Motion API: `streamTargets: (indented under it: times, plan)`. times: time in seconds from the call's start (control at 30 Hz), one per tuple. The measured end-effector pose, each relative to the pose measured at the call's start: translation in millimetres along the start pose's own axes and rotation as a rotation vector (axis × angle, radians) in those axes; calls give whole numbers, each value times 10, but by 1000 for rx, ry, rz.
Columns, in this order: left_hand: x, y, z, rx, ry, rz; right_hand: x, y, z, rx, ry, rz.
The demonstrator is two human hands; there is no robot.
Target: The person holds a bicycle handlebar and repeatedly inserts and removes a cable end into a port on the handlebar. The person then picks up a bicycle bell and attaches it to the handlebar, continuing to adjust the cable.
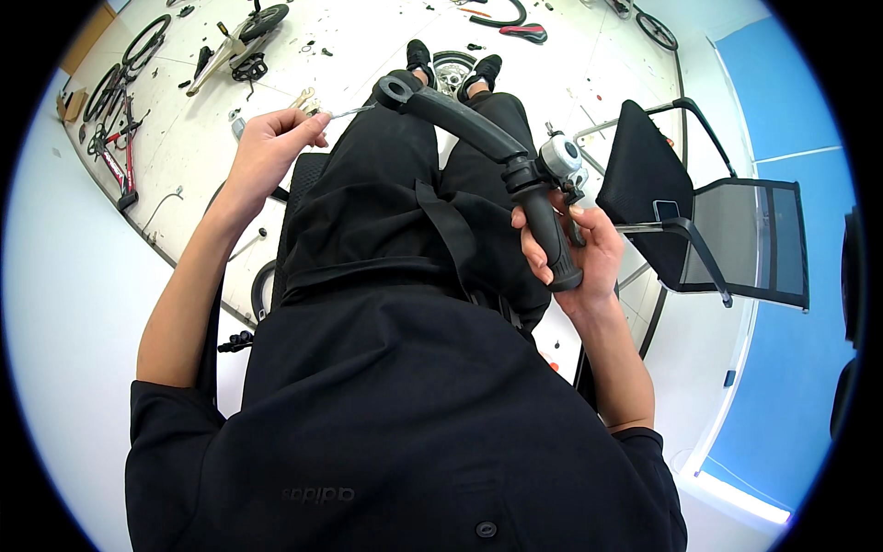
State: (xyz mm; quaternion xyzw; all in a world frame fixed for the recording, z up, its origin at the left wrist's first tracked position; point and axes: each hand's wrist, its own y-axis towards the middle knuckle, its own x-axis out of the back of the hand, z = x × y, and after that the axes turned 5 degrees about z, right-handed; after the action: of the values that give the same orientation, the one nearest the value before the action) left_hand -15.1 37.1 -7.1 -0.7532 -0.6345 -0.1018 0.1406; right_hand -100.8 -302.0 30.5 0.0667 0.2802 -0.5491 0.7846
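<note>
My right hand [593, 241] is wrapped round the black rubber grip of a dark bicycle handlebar piece [464, 127], held over my lap. Its bar runs up and left to a round clamp-like end with a hole. Next to the grip sit a silver bell [559, 155] and a brake lever, partly hidden by my fingers. Pinched in my left hand [276, 143] is a thin silvery rod [353, 111]; its tip points toward the holed end, apart from it or just short of it. The rod's other end is hidden in my fingers.
On my right stands a black mesh chair [644, 166] with a phone [667, 212] on its seat. Bicycle frames [118, 156], a folding-bike part [230, 60], a red and black saddle [524, 33], a spoked wheel [453, 69] and small parts lie about the white floor.
</note>
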Motion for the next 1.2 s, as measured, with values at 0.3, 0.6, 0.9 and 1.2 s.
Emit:
streamTargets:
  times: [0.3, 0.6, 0.9, 1.2]
  plan:
    - [-5, 1, -1, -8, 12, 1, -9, -7, -15, 19, 45, -22]
    - [-5, 5, 14, -17, 8, -3, -28, -18, -13, 70, 26, -6]
    - [-3, -2, 6, -3, 24, -5, -25, -22, -17, 71, -3, 13]
    - [-5, 1, 16, -8, 24, -8, -38, -28, -6, 71, -21, -15]
